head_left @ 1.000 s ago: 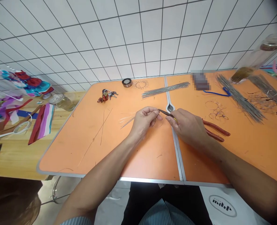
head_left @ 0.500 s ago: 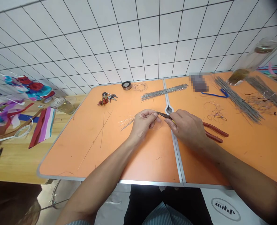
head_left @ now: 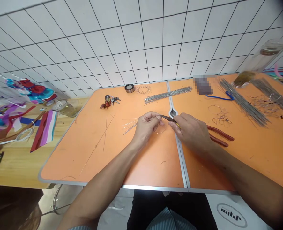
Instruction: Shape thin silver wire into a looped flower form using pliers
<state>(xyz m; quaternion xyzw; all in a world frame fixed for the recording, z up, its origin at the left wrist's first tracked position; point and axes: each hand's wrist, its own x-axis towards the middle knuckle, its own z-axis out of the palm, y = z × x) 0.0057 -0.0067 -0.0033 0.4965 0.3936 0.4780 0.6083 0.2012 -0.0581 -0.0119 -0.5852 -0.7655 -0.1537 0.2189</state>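
My left hand (head_left: 147,126) is closed in a pinch over the orange table, and a thin wire loop (head_left: 164,129) curves out beneath its fingers. My right hand (head_left: 191,127) is wrapped round a pair of long-nose pliers (head_left: 168,118), whose dark tips meet the left fingertips. What lies exactly between the tips is too small to tell. Several straight wires (head_left: 130,127) stick out on the left side of my left hand. Partly under my right hand lies a second pair of pliers with red handles (head_left: 220,133).
Bundles of metal wire (head_left: 167,95) lie toward the back, with another grey bundle (head_left: 244,102) at right. Keys (head_left: 111,100), a tape roll (head_left: 129,88), tangled wire rings (head_left: 221,118) and a blue bent stem (head_left: 219,96) surround the hands. A glass bottle (head_left: 258,64) stands back right.
Both hands and the long-nose pliers keep nearly the same place. The whole view has shifted very slightly.
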